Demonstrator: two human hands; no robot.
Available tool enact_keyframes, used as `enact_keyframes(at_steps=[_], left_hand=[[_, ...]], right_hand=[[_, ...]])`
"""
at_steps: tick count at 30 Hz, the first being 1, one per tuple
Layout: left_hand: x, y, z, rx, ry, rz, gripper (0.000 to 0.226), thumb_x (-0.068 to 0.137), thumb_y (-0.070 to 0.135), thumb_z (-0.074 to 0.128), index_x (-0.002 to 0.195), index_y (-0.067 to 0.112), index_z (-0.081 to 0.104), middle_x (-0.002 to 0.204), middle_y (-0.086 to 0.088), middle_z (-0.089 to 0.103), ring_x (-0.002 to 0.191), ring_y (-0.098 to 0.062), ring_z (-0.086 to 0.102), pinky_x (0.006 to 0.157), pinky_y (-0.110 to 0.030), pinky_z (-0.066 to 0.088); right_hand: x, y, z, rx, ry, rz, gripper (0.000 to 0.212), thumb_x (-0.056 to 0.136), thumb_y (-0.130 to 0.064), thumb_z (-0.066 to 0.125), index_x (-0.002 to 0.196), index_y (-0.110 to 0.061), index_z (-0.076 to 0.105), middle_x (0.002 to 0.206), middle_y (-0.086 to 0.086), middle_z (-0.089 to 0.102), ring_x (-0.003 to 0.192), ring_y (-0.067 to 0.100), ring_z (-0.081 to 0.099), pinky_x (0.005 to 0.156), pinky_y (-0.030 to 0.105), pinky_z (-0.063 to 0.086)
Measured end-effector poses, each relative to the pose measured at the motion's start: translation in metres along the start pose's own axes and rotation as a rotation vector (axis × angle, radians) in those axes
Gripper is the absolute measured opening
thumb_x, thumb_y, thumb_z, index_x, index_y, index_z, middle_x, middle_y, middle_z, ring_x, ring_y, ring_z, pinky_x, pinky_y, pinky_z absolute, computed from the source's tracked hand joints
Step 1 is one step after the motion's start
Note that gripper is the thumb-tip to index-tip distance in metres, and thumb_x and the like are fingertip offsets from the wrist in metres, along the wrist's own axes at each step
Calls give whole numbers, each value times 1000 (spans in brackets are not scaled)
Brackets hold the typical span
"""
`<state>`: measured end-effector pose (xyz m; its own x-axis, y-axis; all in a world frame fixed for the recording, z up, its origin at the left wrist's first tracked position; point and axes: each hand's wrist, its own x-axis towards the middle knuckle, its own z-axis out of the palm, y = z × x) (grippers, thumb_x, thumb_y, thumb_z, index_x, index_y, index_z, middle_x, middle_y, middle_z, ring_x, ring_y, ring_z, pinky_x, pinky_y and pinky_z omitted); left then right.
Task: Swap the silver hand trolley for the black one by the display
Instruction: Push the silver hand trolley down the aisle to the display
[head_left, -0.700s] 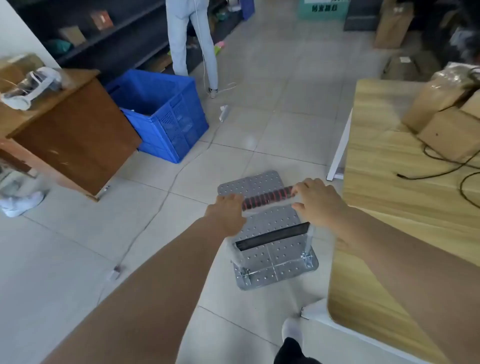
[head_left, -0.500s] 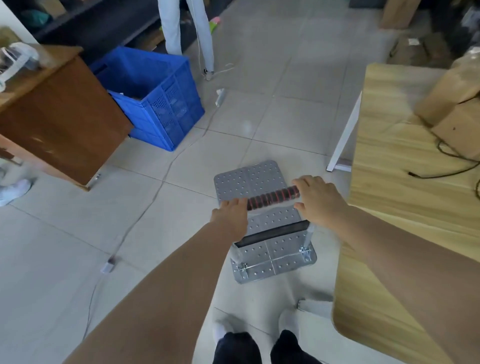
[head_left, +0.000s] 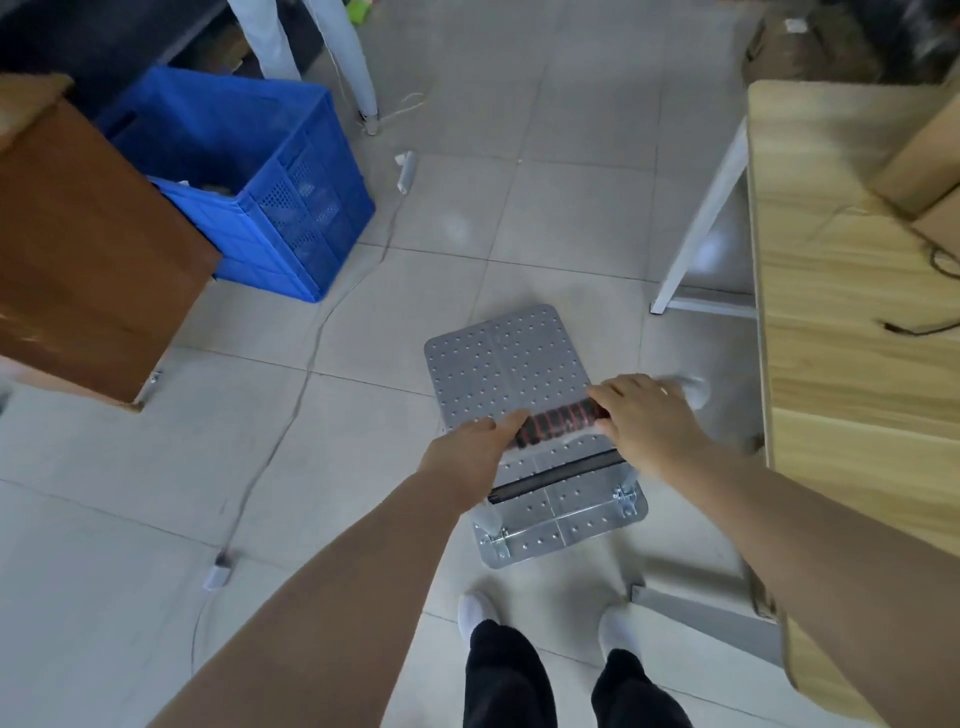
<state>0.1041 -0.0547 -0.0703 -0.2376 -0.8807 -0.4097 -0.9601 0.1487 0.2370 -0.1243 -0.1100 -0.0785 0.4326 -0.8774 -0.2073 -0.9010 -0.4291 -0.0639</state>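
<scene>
1. Head view: the silver hand trolley (head_left: 524, 395) stands on the tiled floor (head_left: 156, 467) just in front of the person's feet, its perforated deck reaching away toward the far side.
2. The left hand (head_left: 467, 457) is clenched around the left end of the trolley's handle (head_left: 558, 423), which has a red and black grip.
3. The right hand (head_left: 647, 423) grasps the right end of the same handle, fingers curled over it.
4. A light wooden bench (head_left: 841, 332) runs along the right, just beside the trolley, with a cardboard box (head_left: 919, 166) and a dark cable on it.
5. To the far left sits a blue crate (head_left: 270, 192) beside a brown cabinet (head_left: 88, 249); a thin cord trails over the tiles between them and the trolley.
</scene>
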Motion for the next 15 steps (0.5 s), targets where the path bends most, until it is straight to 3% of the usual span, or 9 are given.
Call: enact_keyframes(at_steps=[3,6,10,15], left_hand=[[-3,-36,-11,43,-16,4,86,81,-5,52,146,39,14,111,-2,53,97,-24,53,67,-37,49],[-4,-74,-21,95,-2,-50,77,82,-1,56,142,35,22,110,-3,52,98,-24,53,68,-36,48],[2,-110,-34,114,-8,-190,47,84,1,51,125,22,41,105,-6,53,96,-25,53,71,-36,45],[9,-142,-44,133,9,-228,43,92,30,56,129,17,39,122,-13,49,114,-33,46,92,-45,43]], right_hand=[[8,-21,2,20,4,-1,45,92,-29,52,135,-28,38,131,-4,53,121,21,47,96,46,39],[17,-42,5,54,-24,122,47,93,-29,50,137,-28,34,130,0,54,118,25,49,94,49,39],[27,-68,13,125,-112,168,34,95,-29,45,129,-25,39,117,2,55,105,25,52,79,41,41],[53,-112,18,238,-134,76,22,95,-20,46,115,-18,41,101,5,57,83,24,52,64,34,37]])
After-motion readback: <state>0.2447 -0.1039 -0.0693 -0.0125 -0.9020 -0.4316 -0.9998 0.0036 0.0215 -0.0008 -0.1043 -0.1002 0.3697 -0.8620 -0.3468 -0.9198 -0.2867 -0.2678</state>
